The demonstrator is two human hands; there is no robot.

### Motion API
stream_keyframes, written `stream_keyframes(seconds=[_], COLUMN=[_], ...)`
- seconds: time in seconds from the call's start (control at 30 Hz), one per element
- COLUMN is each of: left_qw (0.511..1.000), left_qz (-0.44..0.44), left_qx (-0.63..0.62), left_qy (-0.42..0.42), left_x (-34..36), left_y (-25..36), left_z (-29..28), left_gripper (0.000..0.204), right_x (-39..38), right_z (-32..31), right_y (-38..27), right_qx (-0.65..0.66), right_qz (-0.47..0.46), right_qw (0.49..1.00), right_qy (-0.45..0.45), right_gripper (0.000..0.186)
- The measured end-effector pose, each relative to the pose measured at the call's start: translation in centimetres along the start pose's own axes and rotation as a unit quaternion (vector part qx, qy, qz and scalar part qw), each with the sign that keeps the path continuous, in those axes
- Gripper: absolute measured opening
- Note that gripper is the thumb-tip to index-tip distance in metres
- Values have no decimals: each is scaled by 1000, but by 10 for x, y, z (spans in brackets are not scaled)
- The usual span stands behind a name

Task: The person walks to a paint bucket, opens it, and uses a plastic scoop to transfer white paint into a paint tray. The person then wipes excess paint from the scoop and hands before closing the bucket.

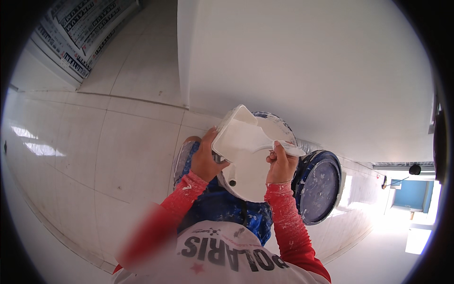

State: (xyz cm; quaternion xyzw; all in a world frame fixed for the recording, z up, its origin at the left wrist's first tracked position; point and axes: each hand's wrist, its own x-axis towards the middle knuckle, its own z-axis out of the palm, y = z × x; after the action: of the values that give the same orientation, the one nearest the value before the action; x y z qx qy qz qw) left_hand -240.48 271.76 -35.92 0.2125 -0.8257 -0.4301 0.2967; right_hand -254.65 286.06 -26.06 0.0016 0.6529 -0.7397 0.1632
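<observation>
White on white here, so edges are hard to read: can't really tell where the tray's lower side ends and the pale stuff [253, 173] in the bucket [285, 127] starts. The left palm is tucked out of sight, and the right fist covers part of its tool. The fisheye's black rim cuts off the corners, and the left sleeve [158, 229] is a red blur around 7 o'clock.

The white tray [236, 137] is right about mid-view, tipped at an angle over the bucket's 10 o'clock side. It's boxy, with rounded corners and a raised wall toward 12, coated in something off-white and smooth. Left hand [204, 158] has it at the 8 o'clock edge, fingers wrapped round the side, thumb at the near edge. Right hand [282, 163], at the bucket's 3 o'clock, has its fingers curled tight on a white-smeared tool [294, 149], maybe a scraper of some sort.

A rod-like handle [232, 182] with a dark end shows at the bucket's 8 o'clock. Just beside the bucket at 4 o'clock is a blue round container [320, 189], splattered white. Both red cuffs are caked too.
</observation>
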Motion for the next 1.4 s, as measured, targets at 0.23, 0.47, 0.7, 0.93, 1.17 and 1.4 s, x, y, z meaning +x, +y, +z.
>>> stream_keyframes(seconds=[0.23, 0.47, 0.7, 0.93, 1.17, 1.4], left_qw=[1000, 999, 998, 998, 998, 997], left_qz=[-6, 12, -46, -45, -57, -70], left_qx=[13, 48, -12, 5, -1, -35], left_qy=[-1, -4, -30, -35, -29, -28], left_x=[1, 2, 6, 6, 9, 9], left_y=[1, 3, 3, 4, 7, 5], left_z=[1, 2, -3, -8, -10, -9], left_gripper=[106, 103, 101, 103, 105, 104], right_x=[-17, -17, -28, -24, 18, 34], right_z=[-1, -22, -51, -80, -29, -12], right_y=[8, 4, -2, -51, -108, -64], right_qx=[-28, -14, 4, -241, -439, -413], right_qz=[-69, -84, -122, -270, -530, -604], right_qw=[995, 993, 987, 932, 608, 501], right_qy=[66, 87, 103, -10, -396, -462], right_gripper=[12, 15, 13, 19, 33, 33])
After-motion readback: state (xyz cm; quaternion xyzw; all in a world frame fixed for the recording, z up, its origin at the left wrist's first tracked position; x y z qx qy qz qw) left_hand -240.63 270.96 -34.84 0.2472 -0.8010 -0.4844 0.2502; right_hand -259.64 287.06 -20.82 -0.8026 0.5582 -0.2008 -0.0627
